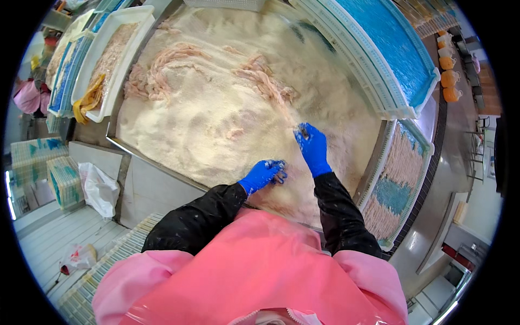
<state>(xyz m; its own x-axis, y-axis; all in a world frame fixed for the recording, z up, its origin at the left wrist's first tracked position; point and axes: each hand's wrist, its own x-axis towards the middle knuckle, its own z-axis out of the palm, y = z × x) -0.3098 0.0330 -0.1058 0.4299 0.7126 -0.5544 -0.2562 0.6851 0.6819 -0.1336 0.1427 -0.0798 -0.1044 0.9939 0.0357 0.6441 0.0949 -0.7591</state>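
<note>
A wide metal-edged tray (157,172) in front of me is spread with pale yellow-white granules (211,130). My right hand (313,148), in a blue glove, is closed at the near end of a bundle of pale pink, stringy strands (265,81) running away from it over the granules. Lower and to the left, my left hand (262,176), also blue-gloved, hovers over the granules with its fingers bent and somewhat apart; nothing shows in them. Granules cling to both gloves. Another heap of pink strands (162,70) lies at the far left of the tray.
At the left stands a white tub (146,24) of pinkish strands with a yellow cloth-like piece (91,100) over its corner. Stacked pale crates with blue contents (379,43) flank the right; below is a crate of pink strips (403,157). A white plastic bag (99,188) lies left.
</note>
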